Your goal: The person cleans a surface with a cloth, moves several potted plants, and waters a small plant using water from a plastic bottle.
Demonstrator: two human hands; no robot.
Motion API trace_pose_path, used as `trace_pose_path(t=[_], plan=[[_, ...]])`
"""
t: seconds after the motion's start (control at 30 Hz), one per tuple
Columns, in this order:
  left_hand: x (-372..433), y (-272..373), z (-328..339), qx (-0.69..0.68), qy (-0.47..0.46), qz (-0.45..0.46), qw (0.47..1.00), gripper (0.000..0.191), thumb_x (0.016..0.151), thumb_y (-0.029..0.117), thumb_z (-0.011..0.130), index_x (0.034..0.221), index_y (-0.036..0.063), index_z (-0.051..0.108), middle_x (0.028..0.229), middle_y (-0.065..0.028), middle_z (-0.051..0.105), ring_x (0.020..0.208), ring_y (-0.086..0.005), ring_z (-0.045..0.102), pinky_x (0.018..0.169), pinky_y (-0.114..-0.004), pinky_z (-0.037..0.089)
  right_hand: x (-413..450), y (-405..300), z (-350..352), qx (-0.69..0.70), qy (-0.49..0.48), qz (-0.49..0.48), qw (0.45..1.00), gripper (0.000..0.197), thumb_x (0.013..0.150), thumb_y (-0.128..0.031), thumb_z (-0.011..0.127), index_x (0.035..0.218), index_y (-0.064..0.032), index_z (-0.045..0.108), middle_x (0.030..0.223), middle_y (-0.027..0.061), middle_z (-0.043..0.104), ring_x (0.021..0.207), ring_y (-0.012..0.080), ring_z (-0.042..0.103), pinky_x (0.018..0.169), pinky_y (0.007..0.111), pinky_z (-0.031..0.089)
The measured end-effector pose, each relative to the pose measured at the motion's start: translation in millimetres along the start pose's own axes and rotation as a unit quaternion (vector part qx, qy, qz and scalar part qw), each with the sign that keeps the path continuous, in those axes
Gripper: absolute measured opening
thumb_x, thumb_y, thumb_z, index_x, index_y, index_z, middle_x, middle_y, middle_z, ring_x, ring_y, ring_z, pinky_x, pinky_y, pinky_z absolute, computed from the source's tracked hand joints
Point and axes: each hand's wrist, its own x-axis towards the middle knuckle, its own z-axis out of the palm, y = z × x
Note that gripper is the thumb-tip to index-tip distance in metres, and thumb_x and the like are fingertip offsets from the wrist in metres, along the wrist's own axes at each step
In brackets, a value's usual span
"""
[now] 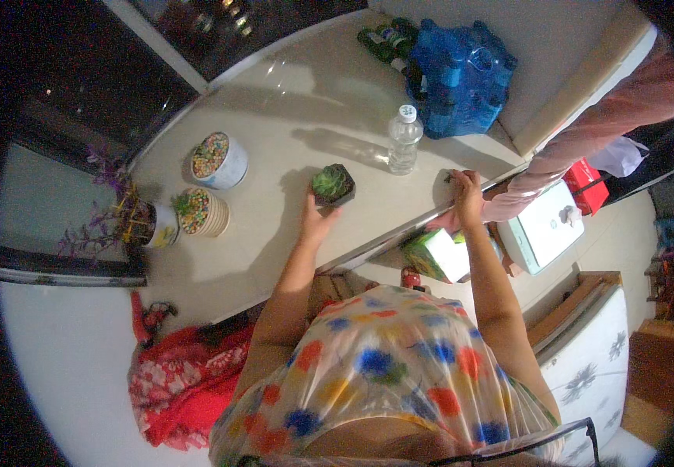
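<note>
My left hand (316, 220) holds a small dark pot with a green rosette succulent (332, 184) over the pale windowsill counter (267, 245), thumb and fingers at the pot's near side. Near the counter's front edge, the curled fingers of my right hand (467, 191) pinch a tiny dark scrap (448, 177), too small to identify. Between and beyond my hands stands an upright clear plastic bottle (404, 143) with a white cap. To the left are a white pot of colored pebbles (221, 163) and a ribbed cream pot (211, 217) with pebbles and a small green plant.
A purple-leaved plant (156, 225) stands far left. Blue-wrapped bottles (459, 76) and green bottles (392, 41) are at the back. Gathered pink cloth (593, 128) hangs at right, near a white printer (541, 230) and a red box (586, 187). Red patterned cloth (191, 385) lies lower left.
</note>
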Motion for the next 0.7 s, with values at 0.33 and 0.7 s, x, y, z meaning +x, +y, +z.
trace_pose_path(t=[0.33,0.7], plan=[[6.2,34.1,-4.0,-0.09,-0.074,-0.111,0.987,0.086,0.072,0.003,0.071,0.142,0.0057,0.022,0.135,-0.0135,0.038,0.125,-0.0258,0.039,0.097,-0.033,0.041,-26.5,-25.1,10.0,0.068,0.07,-0.054,0.994,0.018,0.085,0.0,0.052,0.102,-0.0035,0.059,0.103,0.0138,0.053,0.094,0.0249,0.055,0.079,0.031,0.045],[2.5,-43.9,12.4,-0.116,-0.096,-0.101,0.983,0.084,0.074,0.006,0.067,0.143,0.004,0.019,0.14,-0.018,0.031,0.129,-0.0293,0.032,0.104,-0.037,0.031,-63.2,-136.5,94.8,0.31,-0.285,-0.01,0.907,0.05,0.082,0.009,0.053,0.128,-0.0067,0.045,0.112,0.0083,0.05,0.099,0.0167,0.052,0.077,0.027,0.049]])
